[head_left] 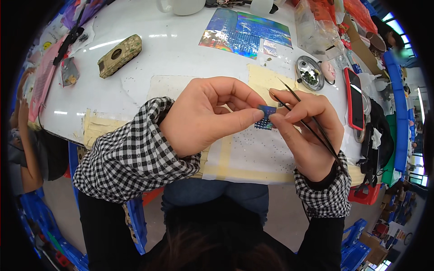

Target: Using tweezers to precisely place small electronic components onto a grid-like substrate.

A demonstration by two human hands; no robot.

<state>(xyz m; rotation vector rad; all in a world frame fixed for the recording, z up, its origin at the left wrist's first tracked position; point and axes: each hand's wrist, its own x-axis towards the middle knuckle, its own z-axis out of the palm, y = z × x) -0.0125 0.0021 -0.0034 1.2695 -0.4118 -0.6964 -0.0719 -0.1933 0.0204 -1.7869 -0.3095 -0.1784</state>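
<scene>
Between the thumb and index finger of my left hand (203, 117) is a small square of shiny blue-green holographic sheet (264, 118), marked with rows of tiny dots. My right hand (312, 144) holds black tweezers (332, 151) across its fingers, their points turned up and away from the square. The thumb of that hand is at the square's right edge; I cannot tell if it also grips it. Below both hands lies white paper (244, 151) edged with yellowish tape, with many tiny specks scattered over it.
Larger holographic sheets (244, 34) lie at the far middle. A camouflage-patterned model hull (120, 56) sits far left. To the right are a round metal dish (299, 67) of dark green bits, a pink oval object (328, 71) and a red-cased phone (355, 99). Another person's arm (29, 158) shows at left.
</scene>
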